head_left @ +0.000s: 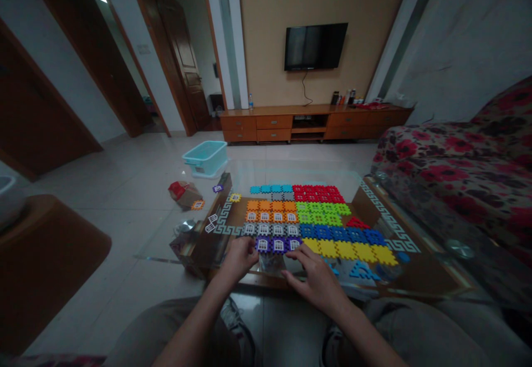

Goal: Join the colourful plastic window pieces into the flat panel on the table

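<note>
A mat of interlocked plastic tiles (316,220) lies on the glass coffee table (386,212), in blocks of teal, red, orange, green, grey, blue, yellow and purple. My left hand (240,257) has its fingers curled at the left end of the purple tile row (277,244) on the near edge. My right hand (316,278) rests beside the row's right end, fingers stretched and pressing toward the purple tile. Loose tiles (211,223) lie on the glass to the left.
A flowered sofa (457,156) stands on the right, a teal plastic bin (205,157) on the floor beyond the table. A wooden TV cabinet (311,122) and wall TV (315,46) are at the back. A brown wooden surface (45,256) sits at my left.
</note>
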